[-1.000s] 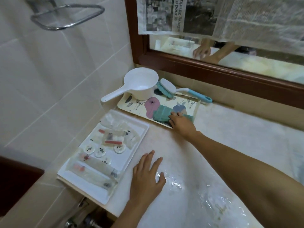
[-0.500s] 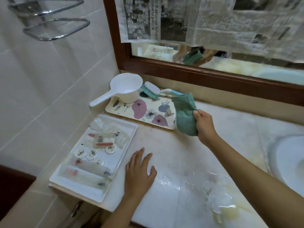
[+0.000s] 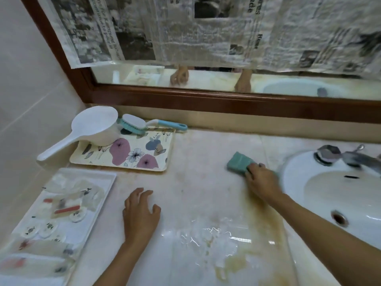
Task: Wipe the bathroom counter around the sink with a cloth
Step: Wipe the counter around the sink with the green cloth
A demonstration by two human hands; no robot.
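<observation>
the green cloth (image 3: 239, 162), folded into a thick pad, lies flat on the counter (image 3: 198, 182) just left of the sink (image 3: 338, 195), and the right hand (image 3: 260, 179) presses on its near right corner, fingers curled over the edge so that most of the cloth sticks out toward the mirror (image 3: 206, 79). the hand sits right at the sink's left rim; the tap (image 3: 348, 156) stands behind the basin, blurred. between the cloth and the floral tray (image 3: 123, 151) there is a broad bare stretch of counter, running back to the low backsplash under the mirror frame. in front of the cloth the surface is wet and glossy, with a brownish-yellow stain (image 3: 259, 219) trailing from under the right wrist toward the near edge.

the left hand (image 3: 140, 213) rests palm down on the counter well apart from the cloth, fingers loosely spread and holding nothing, just right of the white tray (image 3: 107, 178).

the floral tray carries a white dipper (image 3: 97, 126) at its back left corner, handle hanging out over the tray's left edge toward the tiled wall. a teal-bristled scrub brush (image 3: 134, 123) lies along the tray's back rim, its handle reaching right past the tray. the white tray at the near left holds clear packets and small round white items, too blurred to name. newspaper (image 3: 206, 27) covers most of the mirror, and both hands show in the strip of glass below it.
</observation>
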